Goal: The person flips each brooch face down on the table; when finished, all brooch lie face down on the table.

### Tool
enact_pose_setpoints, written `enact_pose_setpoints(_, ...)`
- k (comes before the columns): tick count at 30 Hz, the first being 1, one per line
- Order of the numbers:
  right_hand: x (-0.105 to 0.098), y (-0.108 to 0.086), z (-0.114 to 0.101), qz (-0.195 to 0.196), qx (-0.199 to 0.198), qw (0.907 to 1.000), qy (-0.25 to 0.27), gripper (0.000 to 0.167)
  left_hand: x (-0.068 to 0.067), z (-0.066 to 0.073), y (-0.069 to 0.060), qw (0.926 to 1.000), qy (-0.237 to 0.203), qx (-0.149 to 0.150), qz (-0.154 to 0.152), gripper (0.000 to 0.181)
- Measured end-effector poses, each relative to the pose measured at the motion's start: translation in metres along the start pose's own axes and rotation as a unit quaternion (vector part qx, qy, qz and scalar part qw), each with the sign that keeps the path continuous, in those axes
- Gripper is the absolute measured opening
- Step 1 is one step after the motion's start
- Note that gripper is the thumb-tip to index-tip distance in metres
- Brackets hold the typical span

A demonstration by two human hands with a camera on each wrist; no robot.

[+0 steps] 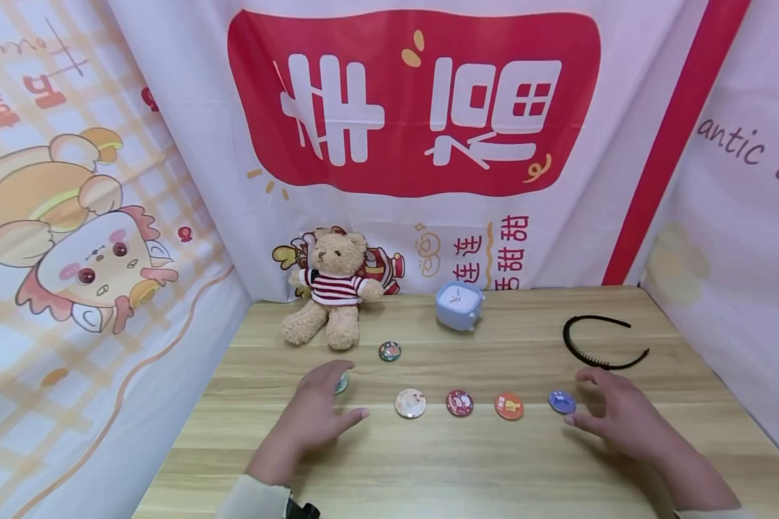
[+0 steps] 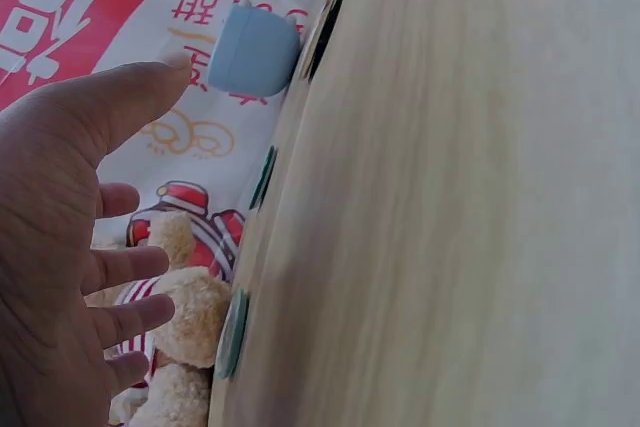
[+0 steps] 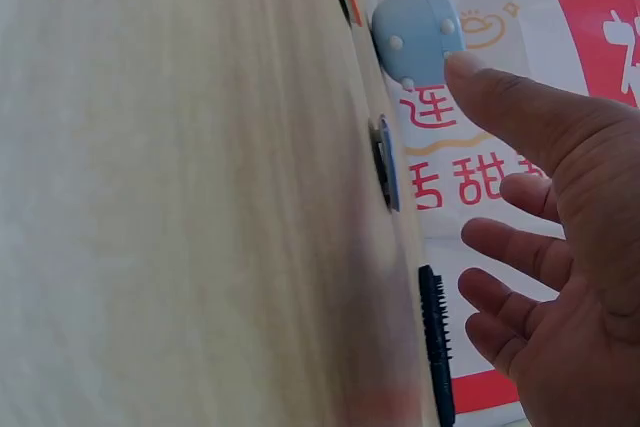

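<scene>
On the wooden table (image 1: 467, 468) sits a teddy bear (image 1: 335, 288). You hold your left hand (image 1: 317, 412) and right hand (image 1: 623, 418) wide, thumbs apart from fingers; the green badge (image 1: 342, 383) lies near the left, the blue badge (image 1: 562, 402) near the right.

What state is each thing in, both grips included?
Beige plush bear in striped shirt: seated upright
Rounded light-blue clock: standing, dial visible
Curved black toothed headband: lying flat
Round dark-green badge: flat, face up
Round pale-green badge: flat, partly hidden
Round cream badge: flat, face up
Round red badge: flat, face up
Round orange badge: flat, face up
Round blue badge: flat, face up
Left grip: empty, thumb spread
Right grip: empty, thumb spread
</scene>
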State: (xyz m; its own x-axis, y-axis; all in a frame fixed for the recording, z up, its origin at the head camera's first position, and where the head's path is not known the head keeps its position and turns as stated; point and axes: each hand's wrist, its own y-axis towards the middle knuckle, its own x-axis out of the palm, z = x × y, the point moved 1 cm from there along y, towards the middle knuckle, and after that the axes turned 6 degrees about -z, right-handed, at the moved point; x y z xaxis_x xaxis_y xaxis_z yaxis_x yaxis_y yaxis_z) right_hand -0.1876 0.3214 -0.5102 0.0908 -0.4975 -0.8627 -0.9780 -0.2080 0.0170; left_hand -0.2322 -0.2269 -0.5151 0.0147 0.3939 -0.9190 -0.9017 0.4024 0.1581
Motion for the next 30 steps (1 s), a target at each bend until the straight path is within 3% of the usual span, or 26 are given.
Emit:
enact_pose_setpoints(12, 0.009, 0.003, 0.008, 0.016, -0.031, 0.9993, 0.012, 0.059, 0.019, 0.022, 0.013, 0.9989, -0.031, 0.001, -0.037, 0.089)
enact_pose_setpoints(20, 0.012, 0.004, 0.013, 0.014, -0.03, 0.9991, 0.028, 0.034, 0.026, 0.04, 0.022, 0.9977, -0.044, 0.024, -0.046, 0.086)
enact_pose_setpoints(24, 0.013, 0.004, 0.015, 0.006, -0.018, 0.9989, 0.042, 0.033, 0.029, 0.051, 0.027, 0.9969, -0.054, 0.03, -0.049, 0.084)
enact_pose_setpoints(30, 0.014, 0.006, 0.017, -0.005, 0.002, 0.9992, 0.04, 0.043, 0.037, 0.067, 0.037, 0.9955, -0.063, 0.016, -0.068, 0.083)
